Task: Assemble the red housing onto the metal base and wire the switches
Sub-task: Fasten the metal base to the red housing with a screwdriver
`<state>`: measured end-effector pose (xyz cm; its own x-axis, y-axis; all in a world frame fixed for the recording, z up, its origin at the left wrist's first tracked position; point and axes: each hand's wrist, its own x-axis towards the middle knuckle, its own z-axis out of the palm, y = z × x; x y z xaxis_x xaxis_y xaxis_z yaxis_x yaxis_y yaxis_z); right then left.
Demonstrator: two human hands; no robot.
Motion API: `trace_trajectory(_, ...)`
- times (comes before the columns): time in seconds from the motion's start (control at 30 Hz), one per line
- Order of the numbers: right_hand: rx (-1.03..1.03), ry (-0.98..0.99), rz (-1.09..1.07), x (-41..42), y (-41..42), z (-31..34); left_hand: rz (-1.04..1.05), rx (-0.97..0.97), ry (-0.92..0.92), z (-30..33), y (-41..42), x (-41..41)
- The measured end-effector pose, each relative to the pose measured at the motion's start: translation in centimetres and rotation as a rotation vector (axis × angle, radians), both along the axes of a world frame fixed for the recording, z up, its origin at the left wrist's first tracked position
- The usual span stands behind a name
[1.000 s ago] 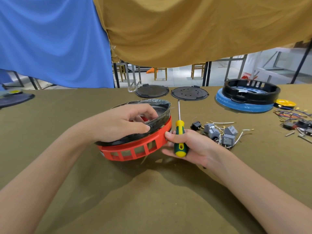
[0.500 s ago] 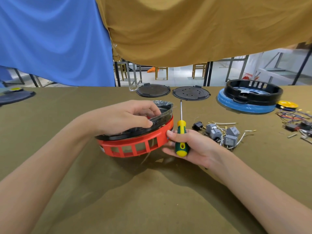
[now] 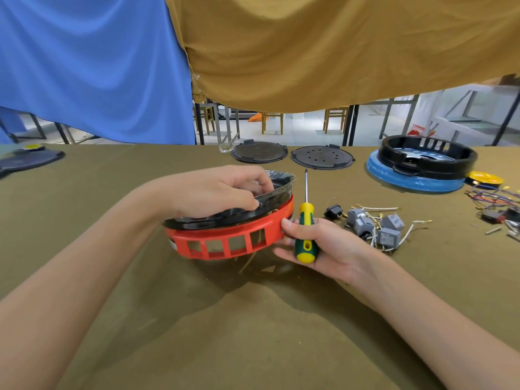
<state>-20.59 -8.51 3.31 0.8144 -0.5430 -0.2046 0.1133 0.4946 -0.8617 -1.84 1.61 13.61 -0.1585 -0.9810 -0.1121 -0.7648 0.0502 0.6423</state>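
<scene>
On the olive cloth [image 3: 253, 333], the right hand [image 3: 320, 246] grips a screwdriver [image 3: 305, 235] beside the red housing [image 3: 233, 237]; the left hand [image 3: 213, 195] pinches the metal base [image 3: 270, 199] above it. Switches [image 3: 374, 226] lie beyond the housing; the tilted base risks slipping

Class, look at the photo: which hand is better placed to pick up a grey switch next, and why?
The right hand, probably. The grey switches lie just beyond it on the cloth, though it would first have to free its fingers from the screwdriver. The left hand grips the black rim above the red housing, steadying it.
</scene>
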Motion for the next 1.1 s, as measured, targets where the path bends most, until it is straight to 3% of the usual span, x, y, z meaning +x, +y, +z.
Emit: trace_trajectory(1.1,-0.054,0.025,-0.041,0.52,-0.12,-0.76,-0.002,0.061,0.026,-0.04,-0.35,-0.07)
